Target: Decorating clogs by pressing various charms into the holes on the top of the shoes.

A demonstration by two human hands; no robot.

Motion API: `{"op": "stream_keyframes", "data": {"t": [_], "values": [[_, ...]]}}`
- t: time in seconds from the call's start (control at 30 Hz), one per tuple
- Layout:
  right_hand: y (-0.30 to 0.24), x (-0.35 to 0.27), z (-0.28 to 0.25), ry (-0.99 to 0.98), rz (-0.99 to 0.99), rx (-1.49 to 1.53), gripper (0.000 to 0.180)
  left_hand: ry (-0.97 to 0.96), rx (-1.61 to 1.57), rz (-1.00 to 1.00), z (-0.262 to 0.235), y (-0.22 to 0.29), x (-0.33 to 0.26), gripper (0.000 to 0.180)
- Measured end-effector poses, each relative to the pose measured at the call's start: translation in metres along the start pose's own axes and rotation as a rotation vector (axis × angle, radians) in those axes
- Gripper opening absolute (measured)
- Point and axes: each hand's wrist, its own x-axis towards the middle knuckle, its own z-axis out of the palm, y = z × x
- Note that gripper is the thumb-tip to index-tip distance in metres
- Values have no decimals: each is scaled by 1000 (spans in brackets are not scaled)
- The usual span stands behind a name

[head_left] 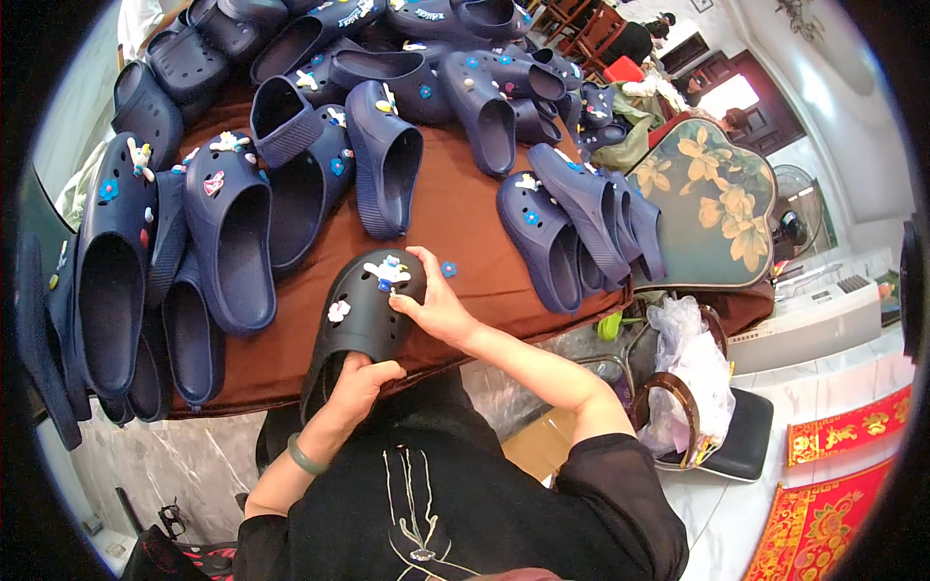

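A black clog [360,315] is held at the table's near edge, its toe pointing away from me. My left hand [360,382] grips it at the foot opening, fingers tucked inside and out of sight, thumb outside. Around the right side of the toe, my right hand [438,305] is closed, its thumb by a white cartoon charm [389,272] on the top. A small pink-and-white charm [338,311] sits in another hole on the left. Just beyond my right fingers, a blue flower charm [449,269] lies on the brown cloth [455,213].
Many navy clogs with charms crowd the table, such as one clog [232,242] at the left and another [547,232] at the right. A flower-patterned chair back [702,203] stands beyond the right edge. Near it, a plastic bag [683,387] rests by a black stool [741,431].
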Motion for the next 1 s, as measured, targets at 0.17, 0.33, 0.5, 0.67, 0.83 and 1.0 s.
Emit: {"op": "stream_keyframes", "data": {"t": [0.17, 0.33, 0.5, 0.67, 0.83, 1.0], "values": [[2, 8, -13, -142, 102, 411, 79, 90, 81, -82, -1, -2, 2, 59], [0, 3, -20, -192, 153, 584, 91, 29, 89, -5, 4, 0, 0, 47], [-5, 7, -25, -247, 246, 526, 93, -7, 116, -80, -1, -2, -1, 57], [-3, 9, -11, -158, 192, 362, 83, 19, 152, -45, -2, -6, -2, 61], [-6, 11, -4, -73, 180, 243, 81, 38, 154, 8, 3, -8, -2, 59], [-17, 4, -17, -94, 22, -53, 61, 60, 152, 50, 1, -5, -1, 54]]}}
